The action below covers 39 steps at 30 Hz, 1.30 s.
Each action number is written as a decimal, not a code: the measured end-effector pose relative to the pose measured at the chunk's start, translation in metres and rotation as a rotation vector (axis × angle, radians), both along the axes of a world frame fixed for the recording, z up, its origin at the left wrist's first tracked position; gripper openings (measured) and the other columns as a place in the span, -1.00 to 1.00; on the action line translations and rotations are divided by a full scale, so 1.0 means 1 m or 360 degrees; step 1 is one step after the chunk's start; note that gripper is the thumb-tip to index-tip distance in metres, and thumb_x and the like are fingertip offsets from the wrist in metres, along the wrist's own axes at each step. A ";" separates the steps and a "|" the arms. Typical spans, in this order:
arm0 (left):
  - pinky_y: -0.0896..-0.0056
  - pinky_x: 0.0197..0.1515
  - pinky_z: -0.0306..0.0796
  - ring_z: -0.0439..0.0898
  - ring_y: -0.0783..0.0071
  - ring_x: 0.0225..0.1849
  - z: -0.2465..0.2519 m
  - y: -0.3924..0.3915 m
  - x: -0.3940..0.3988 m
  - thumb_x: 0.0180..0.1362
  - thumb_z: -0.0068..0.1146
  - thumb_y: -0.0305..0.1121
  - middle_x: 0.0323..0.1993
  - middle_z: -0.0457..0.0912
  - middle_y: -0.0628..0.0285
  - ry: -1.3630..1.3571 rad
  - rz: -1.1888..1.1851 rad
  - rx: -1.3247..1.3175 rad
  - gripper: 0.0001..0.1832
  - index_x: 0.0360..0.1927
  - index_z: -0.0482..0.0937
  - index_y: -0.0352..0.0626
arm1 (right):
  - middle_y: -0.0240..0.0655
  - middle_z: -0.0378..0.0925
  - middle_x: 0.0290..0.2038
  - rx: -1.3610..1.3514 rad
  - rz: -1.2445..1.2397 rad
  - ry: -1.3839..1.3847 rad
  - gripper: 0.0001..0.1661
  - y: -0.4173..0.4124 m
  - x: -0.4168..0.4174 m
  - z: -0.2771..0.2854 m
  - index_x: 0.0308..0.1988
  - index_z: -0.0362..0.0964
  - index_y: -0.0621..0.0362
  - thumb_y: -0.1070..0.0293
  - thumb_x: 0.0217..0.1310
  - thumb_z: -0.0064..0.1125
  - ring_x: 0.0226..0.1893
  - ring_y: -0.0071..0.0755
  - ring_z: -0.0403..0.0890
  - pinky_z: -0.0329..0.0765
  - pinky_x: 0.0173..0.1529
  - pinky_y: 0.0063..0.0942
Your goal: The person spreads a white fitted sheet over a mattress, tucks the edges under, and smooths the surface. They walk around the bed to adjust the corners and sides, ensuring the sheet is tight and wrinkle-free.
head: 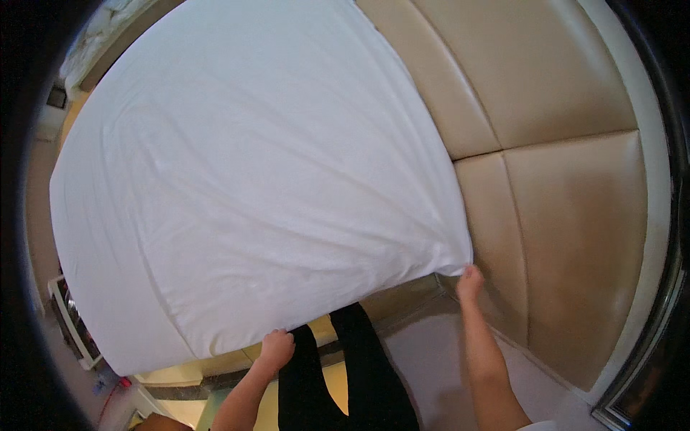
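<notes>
A white bed sheet (280, 178) covers the mattress in front of me, with creases fanning out from its near right corner. At that corner, beside the headboard, my right hand (470, 283) is closed on the sheet's edge. My left hand (277, 348) grips the near edge of the sheet further left, by my legs. The fingertips of both hands are hidden by the cloth or turned away. Below the right part of the sheet, a strip of the bed's tan side (404, 301) shows.
A tan padded headboard (571, 215) with seams rises along the right. My legs in black trousers (366, 377) stand against the bed's near side. A white-framed object (73, 323) is beyond the bed's left side, and crumpled white fabric (108, 32) lies at the upper left.
</notes>
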<state>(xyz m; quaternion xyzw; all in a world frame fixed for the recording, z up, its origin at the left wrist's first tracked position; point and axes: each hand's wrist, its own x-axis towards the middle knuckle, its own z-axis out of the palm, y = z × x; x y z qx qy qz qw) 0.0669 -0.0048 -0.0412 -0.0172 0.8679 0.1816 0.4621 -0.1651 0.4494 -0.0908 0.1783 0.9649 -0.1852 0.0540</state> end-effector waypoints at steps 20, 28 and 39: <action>-0.17 0.24 -0.04 0.02 -0.01 0.35 -0.043 0.088 -0.342 0.10 0.09 -0.14 0.35 0.02 0.01 0.1473 0.0596 -0.0278 -0.42 0.23 0.29 0.09 | -0.08 0.22 0.21 -0.0185 0.0827 0.0475 -0.39 -0.130 -0.168 0.008 0.19 0.19 0.09 0.13 0.19 0.02 0.17 0.06 0.24 0.12 0.22 0.02; -0.24 0.30 -0.21 -0.09 0.11 0.41 -0.101 -0.036 -0.389 0.22 -0.18 0.10 0.40 -0.09 0.00 0.1482 0.1192 -0.0863 -0.29 0.35 0.05 -0.01 | 0.04 0.46 -0.07 -0.0141 0.0171 -0.0166 -0.31 -0.169 -0.254 -0.040 0.12 0.27 0.08 -0.21 0.25 -0.25 -0.07 0.14 0.47 0.35 -0.01 0.01; -0.16 0.33 -0.33 -0.22 0.16 0.42 -0.146 -0.101 -0.430 0.23 -0.34 0.15 0.39 -0.15 0.04 0.1390 0.1409 -0.1264 -0.25 0.36 -0.08 -0.09 | -0.06 0.57 -0.34 0.0075 0.0401 0.0274 -0.73 -0.181 -0.283 -0.051 -0.28 0.49 0.23 0.27 0.20 -0.05 -0.30 -0.01 0.59 0.49 -0.19 -0.17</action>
